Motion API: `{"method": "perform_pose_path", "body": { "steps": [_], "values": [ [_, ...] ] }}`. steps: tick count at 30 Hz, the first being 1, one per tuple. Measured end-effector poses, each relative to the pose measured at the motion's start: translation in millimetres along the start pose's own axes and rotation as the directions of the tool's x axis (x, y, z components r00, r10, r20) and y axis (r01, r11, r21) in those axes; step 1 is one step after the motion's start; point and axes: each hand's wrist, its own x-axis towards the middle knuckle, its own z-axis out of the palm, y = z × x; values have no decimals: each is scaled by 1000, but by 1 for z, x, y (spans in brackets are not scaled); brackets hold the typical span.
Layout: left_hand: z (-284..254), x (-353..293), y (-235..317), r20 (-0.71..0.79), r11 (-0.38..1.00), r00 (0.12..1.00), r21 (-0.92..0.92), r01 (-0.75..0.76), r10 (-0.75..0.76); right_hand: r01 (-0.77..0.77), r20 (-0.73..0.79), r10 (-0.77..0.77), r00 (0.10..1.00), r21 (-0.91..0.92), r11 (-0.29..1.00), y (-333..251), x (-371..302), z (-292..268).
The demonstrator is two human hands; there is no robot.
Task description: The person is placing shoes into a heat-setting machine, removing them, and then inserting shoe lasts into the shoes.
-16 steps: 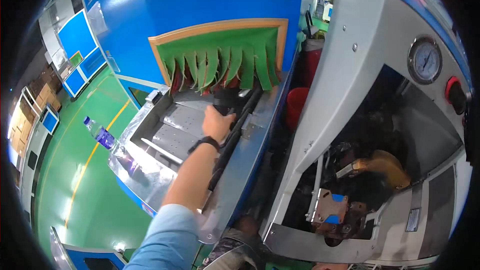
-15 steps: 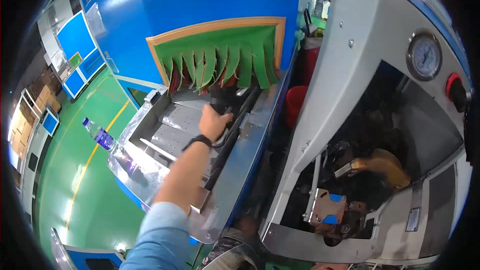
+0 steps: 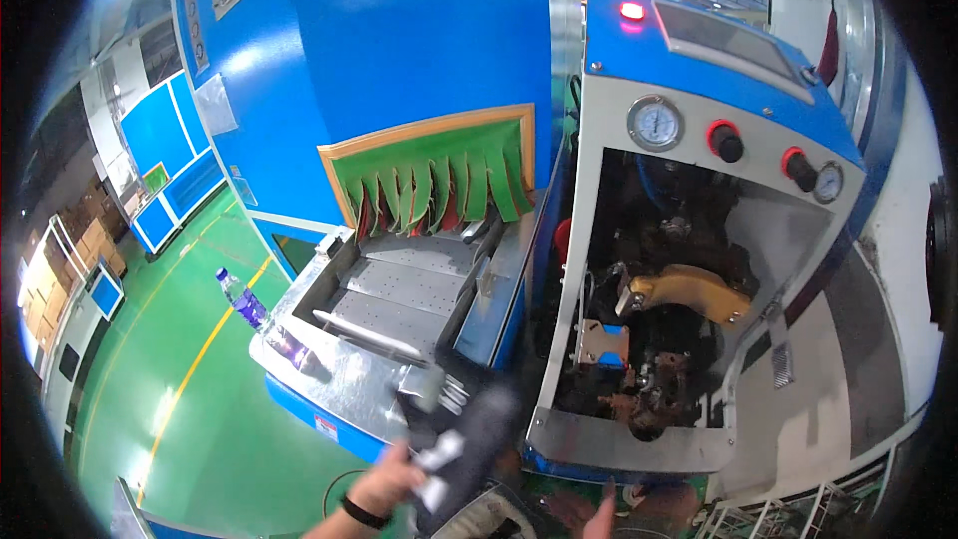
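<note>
My left hand (image 3: 391,479), with a dark band on its wrist, is closed on a black piece with white patches (image 3: 461,449) near the lower middle. Motion smears the piece, so its kind cannot be made out. It hangs in front of the near end of a metal conveyor (image 3: 394,289) of perforated plates. At the bottom edge, right of the middle, part of my right hand (image 3: 594,517) shows, its fingers stretched and apart, holding nothing visible.
A green strip curtain (image 3: 434,180) covers the opening of a tall blue machine (image 3: 419,30). A plastic bottle (image 3: 242,299) stands on the metal ledge at left. On the right is a machine with gauges, knobs, a lit red lamp (image 3: 632,11) and a curved tan pad (image 3: 689,291).
My left hand has drawn back from the curtain toward me, bringing the black piece off the conveyor. My right hand has come into sight at the bottom. The view has turned right and upward.
</note>
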Motion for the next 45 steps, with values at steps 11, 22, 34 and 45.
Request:
{"method": "perform_pose_path", "body": {
  "steps": [11, 22, 34, 45],
  "values": [
    [125, -22, -113, 49, 460, 999, 887, -36, -17, -294, -243, 208, 947, -405, 866, -97, 11, -15],
    [130, -9, -98, 183, 966, 949, -52, -253, 258, -303, -173, 591, 788, 726, 617, -67, 76, -83],
    [109, 25, -96, 255, 680, 929, 733, -6, -267, -393, 71, 509, 858, -549, 738, -104, 304, -90],
    [84, 25, -133, 447, 695, 880, 684, -220, -162, -189, 76, 687, 723, -935, 302, -66, 349, -53]
  ]
}}
